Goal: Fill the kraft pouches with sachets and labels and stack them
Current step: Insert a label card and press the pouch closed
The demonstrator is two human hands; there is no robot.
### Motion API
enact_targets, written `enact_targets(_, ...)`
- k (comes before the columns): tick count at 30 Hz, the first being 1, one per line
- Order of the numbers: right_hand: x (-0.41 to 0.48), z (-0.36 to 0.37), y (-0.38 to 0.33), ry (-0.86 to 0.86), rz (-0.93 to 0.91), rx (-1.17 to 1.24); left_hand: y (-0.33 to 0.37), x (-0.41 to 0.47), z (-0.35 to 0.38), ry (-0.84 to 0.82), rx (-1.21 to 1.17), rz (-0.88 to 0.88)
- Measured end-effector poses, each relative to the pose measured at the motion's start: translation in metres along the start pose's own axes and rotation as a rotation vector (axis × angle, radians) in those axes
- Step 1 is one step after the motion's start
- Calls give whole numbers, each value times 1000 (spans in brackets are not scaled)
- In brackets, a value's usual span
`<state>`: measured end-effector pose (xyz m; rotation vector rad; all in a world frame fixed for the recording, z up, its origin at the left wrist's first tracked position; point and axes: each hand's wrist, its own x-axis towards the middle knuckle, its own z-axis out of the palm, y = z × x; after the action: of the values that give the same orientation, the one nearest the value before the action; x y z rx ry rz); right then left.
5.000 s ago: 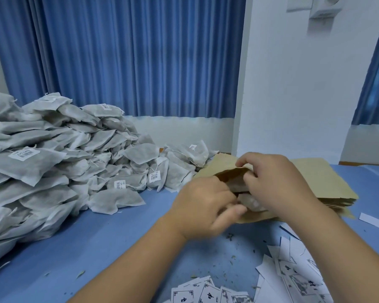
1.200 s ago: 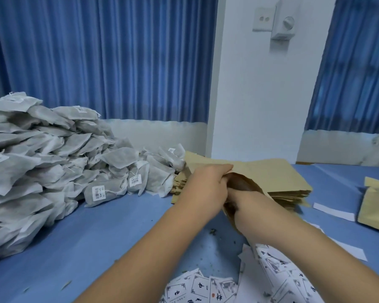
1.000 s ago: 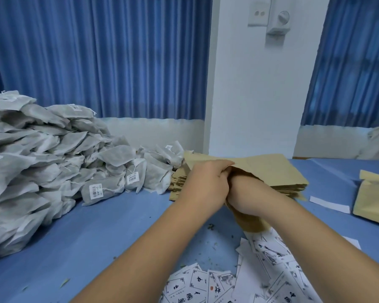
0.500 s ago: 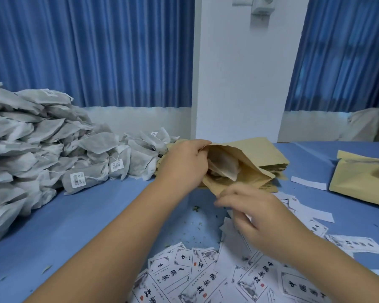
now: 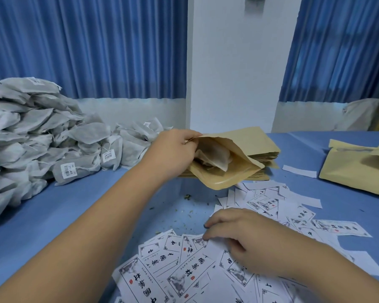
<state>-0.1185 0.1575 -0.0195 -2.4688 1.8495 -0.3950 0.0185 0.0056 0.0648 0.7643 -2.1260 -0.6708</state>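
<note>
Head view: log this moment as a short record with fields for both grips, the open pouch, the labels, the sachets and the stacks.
left grip: holds the open pouch by its upper lip
pouch contents: sachets inside; no label visible
right grip: fingertips on loose labels; pinch unclear
sachet pile: left, on blue table
flat pouch stack: under the open pouch
other pouches: far right, apart

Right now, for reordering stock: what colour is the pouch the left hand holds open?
Plain tan brown; the pouch shows best in the head view.
</note>
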Motion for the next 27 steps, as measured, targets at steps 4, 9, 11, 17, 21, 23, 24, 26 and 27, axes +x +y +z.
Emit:
enact_targets(4, 0, 0, -4, 54, 9, -13, -1, -1, 0, -13, -5, 16)
enact_targets(9, -3, -9, -7, 113, -2, 4, 1, -2, 0, -35, -33, 21)
enact_targets(11, -4, -14, -7, 150, 9, 32, 1, -3, -1, -40, -34, 14)
enact_targets(17, -5, -22, -8, 394, -10, 24, 3, -5, -1, -44, -40, -30)
enact_targets(21, -5, -23, -11, 593, 14, -11, 5, -5, -2, -36, -25, -47)
enact_targets(23, -6, -22, -10, 657, 42, 17, 5, -5, -3, -35, -19, -49)
enact_targets(24, -5, -21, -10, 685, 69, 30, 6, -4, -3, -35, -16, -51)
enact_targets(26, -5, -21, -9, 735, 118, 29, 6, -5, -3, -44, -9, -56)
enact_targets(27, -4, -22, -10, 758, 128, 27, 6, -5, -3, -51, -6, -60)
